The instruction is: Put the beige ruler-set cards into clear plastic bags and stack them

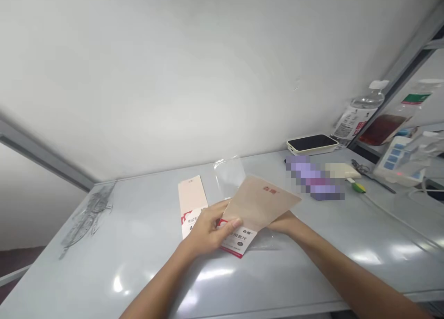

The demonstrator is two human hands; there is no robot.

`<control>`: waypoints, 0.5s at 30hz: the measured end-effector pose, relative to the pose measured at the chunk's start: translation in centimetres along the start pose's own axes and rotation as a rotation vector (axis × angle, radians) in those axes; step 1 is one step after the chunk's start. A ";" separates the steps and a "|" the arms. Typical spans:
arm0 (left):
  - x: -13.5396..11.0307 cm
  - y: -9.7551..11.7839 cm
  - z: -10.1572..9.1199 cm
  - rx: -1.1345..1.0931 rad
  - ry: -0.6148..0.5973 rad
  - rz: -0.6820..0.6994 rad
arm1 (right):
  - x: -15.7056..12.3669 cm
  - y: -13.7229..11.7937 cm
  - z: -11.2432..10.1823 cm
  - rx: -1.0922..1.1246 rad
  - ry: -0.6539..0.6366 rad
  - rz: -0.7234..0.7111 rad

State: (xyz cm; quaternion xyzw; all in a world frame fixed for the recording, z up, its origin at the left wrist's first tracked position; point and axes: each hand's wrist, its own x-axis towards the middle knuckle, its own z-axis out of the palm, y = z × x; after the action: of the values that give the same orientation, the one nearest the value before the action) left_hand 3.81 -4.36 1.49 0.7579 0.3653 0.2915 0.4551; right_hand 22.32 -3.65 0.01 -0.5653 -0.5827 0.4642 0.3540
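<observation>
My left hand (pixel 210 229) is closed on the near end of a tan paper packet (pixel 258 205) with red print, thumb on top. My right hand (pixel 282 224) sits behind and under the same packet, fingers mostly hidden by it. The packet is tilted up off the grey table (pixel 138 254). A second, similar pale packet (pixel 191 203) lies flat on the table just left of my left hand. A clear plastic sleeve (pixel 229 173) lies behind the held packet.
At the back right lie a phone (pixel 312 144), a blurred purple object (pixel 314 178), a small beige pad (pixel 342 171), scissors (pixel 362 170) and a power strip (pixel 398 164). Two bottles (pixel 359 115) stand by a metal post. A white wall rises behind the table.
</observation>
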 end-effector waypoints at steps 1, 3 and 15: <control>0.0 -0.1 -0.2 0.036 0.025 0.042 | -0.1 -0.2 -0.1 -0.034 -0.026 0.005; 0.0 -0.3 -0.4 0.092 0.057 0.096 | -0.3 -0.8 -0.5 -0.038 -0.038 0.006; 0.3 -0.9 -1.0 -0.077 0.198 -0.174 | 0.0 -1.5 -1.0 0.608 -0.297 0.009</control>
State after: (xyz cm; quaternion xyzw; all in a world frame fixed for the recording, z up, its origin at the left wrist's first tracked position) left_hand 2.94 -3.36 1.12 0.6730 0.4613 0.3382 0.4689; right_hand 22.82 -3.44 1.74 -0.3626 -0.4602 0.6957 0.4157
